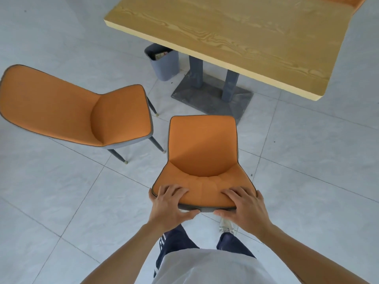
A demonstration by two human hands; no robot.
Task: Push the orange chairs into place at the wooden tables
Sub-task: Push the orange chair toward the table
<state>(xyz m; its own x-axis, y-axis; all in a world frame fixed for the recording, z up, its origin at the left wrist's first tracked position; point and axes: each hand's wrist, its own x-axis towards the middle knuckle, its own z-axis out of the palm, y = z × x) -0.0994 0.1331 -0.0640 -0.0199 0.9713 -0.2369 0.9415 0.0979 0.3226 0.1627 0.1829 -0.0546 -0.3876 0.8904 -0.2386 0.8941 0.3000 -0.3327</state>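
We grip the top of the chair [202, 158] backrest with both hands, left hand [169, 203] and right hand [243, 206] each clenched over the rim, and should push evenly so the seat slides straight ahead of our hands toward the table [235, 35]. Ahead of the hands, the table's base [207, 97] lies close to the seat front, a bin [164, 64] stands ahead-left, and a second chair [75, 111] waits to the left.
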